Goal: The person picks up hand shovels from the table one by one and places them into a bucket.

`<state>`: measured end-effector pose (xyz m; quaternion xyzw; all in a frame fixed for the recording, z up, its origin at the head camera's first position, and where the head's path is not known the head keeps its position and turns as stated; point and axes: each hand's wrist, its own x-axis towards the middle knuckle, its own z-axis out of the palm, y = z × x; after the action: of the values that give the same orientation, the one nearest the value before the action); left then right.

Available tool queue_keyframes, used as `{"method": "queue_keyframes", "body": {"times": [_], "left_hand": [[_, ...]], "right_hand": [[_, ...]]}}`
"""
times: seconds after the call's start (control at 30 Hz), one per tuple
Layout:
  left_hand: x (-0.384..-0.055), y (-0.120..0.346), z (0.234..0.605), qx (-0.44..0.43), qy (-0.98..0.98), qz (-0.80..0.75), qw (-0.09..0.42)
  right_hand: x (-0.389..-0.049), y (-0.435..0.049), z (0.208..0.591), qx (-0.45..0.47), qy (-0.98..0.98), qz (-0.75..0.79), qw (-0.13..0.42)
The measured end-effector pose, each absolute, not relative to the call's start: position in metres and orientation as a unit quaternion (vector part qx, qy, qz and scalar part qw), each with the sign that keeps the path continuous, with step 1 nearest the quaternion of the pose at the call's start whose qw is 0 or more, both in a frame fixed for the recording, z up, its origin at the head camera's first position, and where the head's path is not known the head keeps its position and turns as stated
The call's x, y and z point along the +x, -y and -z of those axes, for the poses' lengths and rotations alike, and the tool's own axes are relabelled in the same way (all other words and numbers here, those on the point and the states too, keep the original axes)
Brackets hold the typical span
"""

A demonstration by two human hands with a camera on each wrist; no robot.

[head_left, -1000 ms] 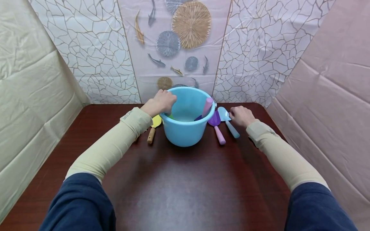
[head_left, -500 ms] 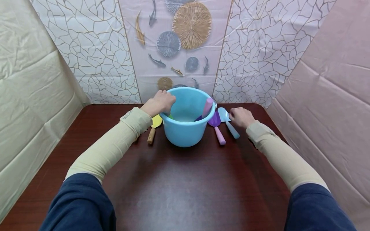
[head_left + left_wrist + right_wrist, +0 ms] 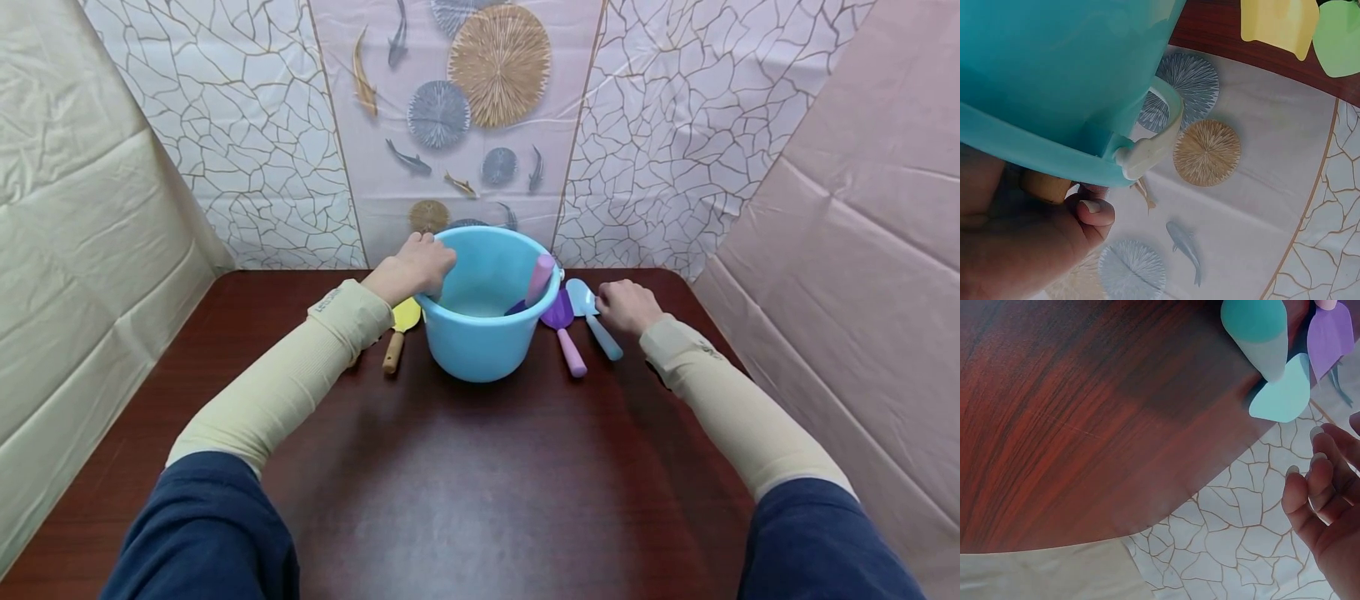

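My left hand [image 3: 420, 265] is over the left rim of a light blue bucket [image 3: 480, 346], fingers inside it. In the left wrist view, the wooden-handled shovel shows only its handle end [image 3: 1045, 186], gripped between thumb and palm; its blade is hidden by the bucket wall. A second shovel, with a pink handle [image 3: 539, 279] and purple blade, leans inside the bucket on the right. My right hand [image 3: 628, 304], fingers loosely curled around nothing, hovers beside a light blue shovel [image 3: 603, 337] on the table. Its blade [image 3: 1282, 394] lies near the fingertips in the right wrist view.
A purple shovel with a pink handle [image 3: 572, 354] lies right of the bucket. To the left lie a yellow shovel [image 3: 406, 315] with a wooden handle and a green blade [image 3: 1338, 37]. Patterned cloth [image 3: 495, 167] hangs behind the dark wooden table [image 3: 480, 500].
The bit of green that showed beneath my left hand inside the bucket has gone out of sight. Both hands otherwise stay nearly where they were.
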<state>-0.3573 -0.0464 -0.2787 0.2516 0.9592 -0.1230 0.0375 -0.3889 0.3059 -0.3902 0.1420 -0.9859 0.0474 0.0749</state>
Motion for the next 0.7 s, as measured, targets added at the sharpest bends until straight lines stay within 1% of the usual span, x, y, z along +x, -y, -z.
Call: {"method": "queue_keyframes", "body": {"times": [0.13,0.33,0.4,0.53,0.63,0.7], "left_hand": [[-0.356,0.052,0.277,0.27,-0.959,0.089,0.007],[-0.357,0.066,0.271,0.304,-0.949,0.0,-0.079],[-0.358,0.071,0.268,0.293,-0.95,-0.022,-0.107],[-0.363,0.085,0.266,0.245,-0.956,-0.062,-0.149],[-0.367,0.097,0.272,0.213,-0.96,-0.078,-0.163],[-0.37,0.105,0.277,0.194,-0.964,-0.08,-0.162]], "right_hand": [[-0.388,-0.306,0.391,0.143,0.986,-0.047,0.078],[-0.386,-0.307,0.391,0.145,0.985,-0.051,0.081],[-0.386,-0.305,0.391,0.145,0.985,-0.053,0.079],[-0.388,-0.302,0.392,0.148,0.984,-0.054,0.084],[-0.39,-0.301,0.394,0.148,0.984,-0.053,0.087],[-0.39,-0.301,0.395,0.148,0.984,-0.052,0.087]]}}
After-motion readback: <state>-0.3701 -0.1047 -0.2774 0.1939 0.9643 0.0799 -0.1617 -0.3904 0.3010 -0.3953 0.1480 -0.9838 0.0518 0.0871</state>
